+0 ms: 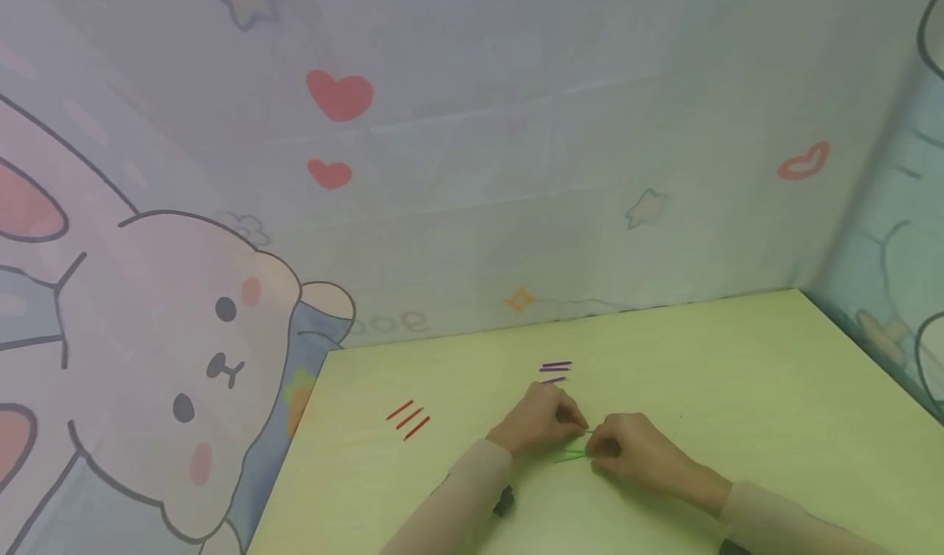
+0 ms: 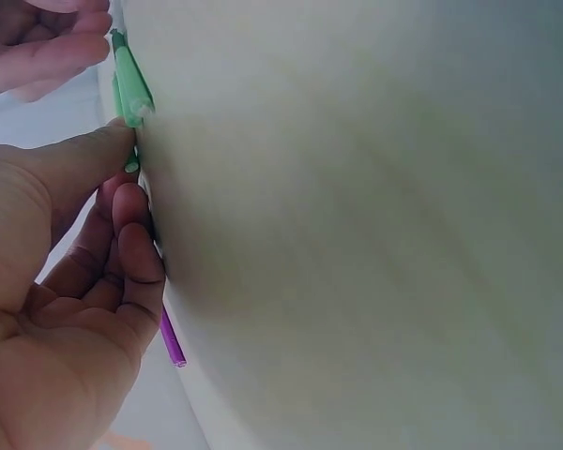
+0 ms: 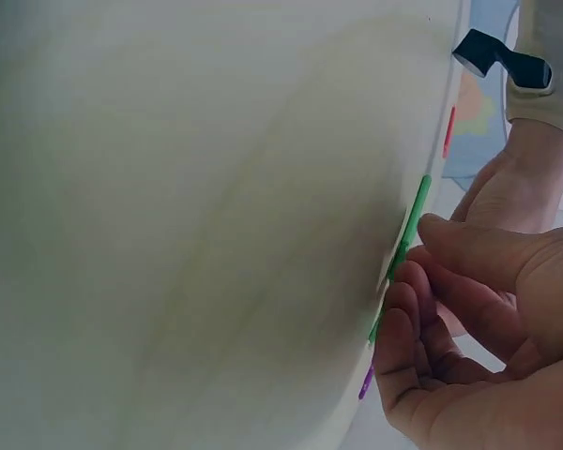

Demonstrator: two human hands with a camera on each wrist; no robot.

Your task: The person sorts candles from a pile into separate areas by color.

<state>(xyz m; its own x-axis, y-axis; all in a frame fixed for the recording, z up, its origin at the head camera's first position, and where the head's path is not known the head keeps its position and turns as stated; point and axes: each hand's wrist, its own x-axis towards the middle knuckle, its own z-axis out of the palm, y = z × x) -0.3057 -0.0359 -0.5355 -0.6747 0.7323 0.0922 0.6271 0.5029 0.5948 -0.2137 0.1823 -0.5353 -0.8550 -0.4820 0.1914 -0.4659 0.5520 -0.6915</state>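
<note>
Both the left grip (image 1: pixel 540 420) and right grip (image 1: pixel 634 450), nearly closed, pinch slim, straight green sticks (image 3: pixel 418 202).

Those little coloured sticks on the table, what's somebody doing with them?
Someone is busy with the green ones. Their left hand pinches a green stick, and their right hand is right beside it, fingers curled; whether it holds one too is hard to tell. More green sticks lie by the hands. Three red sticks lie off to the left, and three purple sticks just beyond the left hand.
</note>
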